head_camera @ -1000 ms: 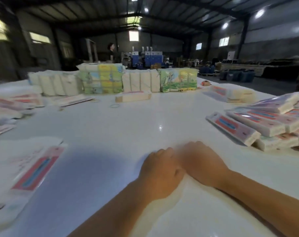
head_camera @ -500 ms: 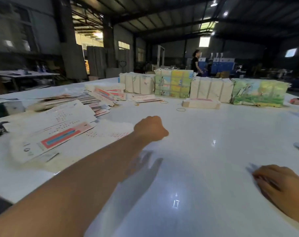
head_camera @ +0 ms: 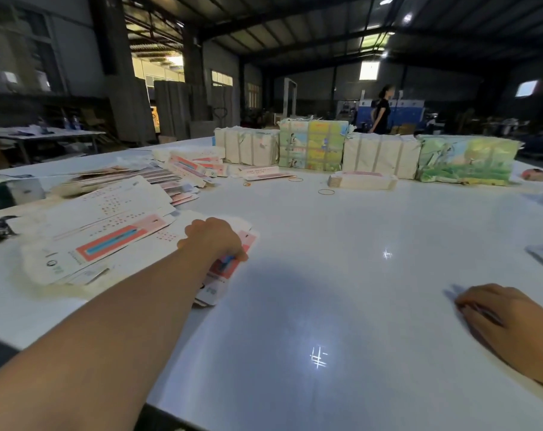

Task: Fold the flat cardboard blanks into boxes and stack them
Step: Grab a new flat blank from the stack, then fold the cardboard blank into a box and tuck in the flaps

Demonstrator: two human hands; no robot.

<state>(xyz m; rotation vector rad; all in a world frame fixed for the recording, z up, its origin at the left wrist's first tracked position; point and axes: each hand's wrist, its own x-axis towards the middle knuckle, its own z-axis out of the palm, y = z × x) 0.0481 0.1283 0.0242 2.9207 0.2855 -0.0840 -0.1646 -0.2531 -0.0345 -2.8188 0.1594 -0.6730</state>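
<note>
Our left hand (head_camera: 215, 239) gripped a flat blank (head_camera: 229, 265) on the bench (head_camera: 326, 275); our right hand (head_camera: 509, 321) rested flat, holding nothing.

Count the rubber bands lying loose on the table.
3, all on the white table near the far bundles: one in front of the small flat stack, one left of it, one orange further left. Others may be hidden.

Glossy smooth table (head_camera: 341, 275) — printed cardboard blanks (head_camera: 86, 241)
</note>
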